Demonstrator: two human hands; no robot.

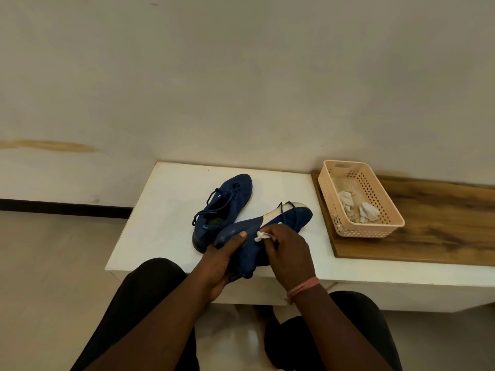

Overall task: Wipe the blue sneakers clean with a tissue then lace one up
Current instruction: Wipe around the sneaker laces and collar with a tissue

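One blue sneaker (223,202) lies on the white table (166,215), its laces loose and its opening facing up. My left hand (222,266) grips the second blue sneaker (292,215) at its near end, thumb on top, holding it tilted on its side above the table's front edge, white sole turned to the far side. My right hand (288,253) pinches a small white tissue (261,236) against this sneaker's upper. A pink band circles the right wrist.
A peach plastic basket (391,210) with crumpled used tissues (369,211) stands on a wooden board (442,231) at the table's right. The wall rises directly behind the table. My knees sit below the table's front edge, over a tiled floor.
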